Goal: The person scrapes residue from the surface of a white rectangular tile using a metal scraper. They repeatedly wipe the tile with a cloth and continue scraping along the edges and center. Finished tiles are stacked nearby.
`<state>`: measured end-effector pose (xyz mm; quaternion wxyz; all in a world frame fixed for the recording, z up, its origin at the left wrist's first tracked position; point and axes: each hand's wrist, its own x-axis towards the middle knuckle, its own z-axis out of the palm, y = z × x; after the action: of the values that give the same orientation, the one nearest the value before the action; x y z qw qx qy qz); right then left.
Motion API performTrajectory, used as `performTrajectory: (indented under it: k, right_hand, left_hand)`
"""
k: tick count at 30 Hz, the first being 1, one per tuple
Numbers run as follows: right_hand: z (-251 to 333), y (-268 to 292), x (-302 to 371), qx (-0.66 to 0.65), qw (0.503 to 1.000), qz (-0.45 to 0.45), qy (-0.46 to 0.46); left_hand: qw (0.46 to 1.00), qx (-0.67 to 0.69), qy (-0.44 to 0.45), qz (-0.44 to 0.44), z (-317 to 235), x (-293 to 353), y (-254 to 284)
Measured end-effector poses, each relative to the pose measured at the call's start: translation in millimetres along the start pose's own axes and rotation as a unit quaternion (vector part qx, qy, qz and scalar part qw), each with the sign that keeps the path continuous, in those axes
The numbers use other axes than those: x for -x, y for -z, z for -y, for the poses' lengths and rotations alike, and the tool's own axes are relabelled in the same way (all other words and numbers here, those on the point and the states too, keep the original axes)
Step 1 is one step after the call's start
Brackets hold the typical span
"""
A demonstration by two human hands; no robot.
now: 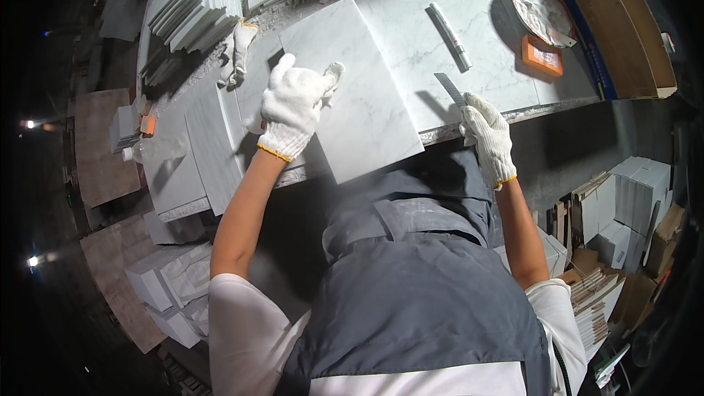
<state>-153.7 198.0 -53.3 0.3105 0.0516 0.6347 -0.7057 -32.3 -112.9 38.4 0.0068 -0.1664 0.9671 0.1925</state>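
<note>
My left hand point(295, 99), in a white knit glove, is over the left part of a pale, grey-veined marble-look tile point(359, 95). Its thumb and one finger stand apart, the other fingers look bent, and nothing shows in its grasp. The tile lies askew on the bench, one corner jutting past the front edge. At the bench edge to the right, my gloved right hand point(488, 136) is closed on a flat grey metal strip point(449, 89), which points up and left. Its lower end is hidden in the glove. A white marker-like stick point(449, 35) lies beyond it.
An orange-framed block point(543, 56) and a round, red-rimmed white container point(543, 11) sit by a long cardboard box point(623, 26). At left are stacked tiles point(194, 4), a loose glove point(238, 51) and a clear bottle point(158, 149). White boxes point(638, 194) stand low at right.
</note>
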Motion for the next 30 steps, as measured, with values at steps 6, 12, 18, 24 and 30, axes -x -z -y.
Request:
performTrajectory:
  k: [6, 12, 18, 24, 30]
  right_hand:
    - [2.5, 0.5, 1.7, 0.02, 1.0, -0.003, -0.001]
    - [2.5, 0.5, 1.8, 0.022, 1.0, 0.008, 0.004]
    - [5.1, -0.3, 2.6, 0.034, 0.999, -0.002, -0.003]
    - [4.0, -0.5, 1.0, 0.032, 0.999, 0.003, 0.006]
    - [1.9, 1.3, 1.5, 0.03, 0.999, 0.006, 0.012]
  left_hand:
    - [0.924, -0.104, -0.345, -0.128, -5.7, 33.0, 1.5]
    - [0.971, -0.14, -0.165, -0.105, -4.0, 55.5, -0.8]
    - [0.974, -0.052, -0.157, -0.155, 2.3, 69.3, -9.7]
    - [0.953, -0.14, -0.252, -0.088, 1.0, 38.3, -15.5]
    - [0.985, -0.085, -0.125, -0.088, -22.6, 9.3, -7.0]
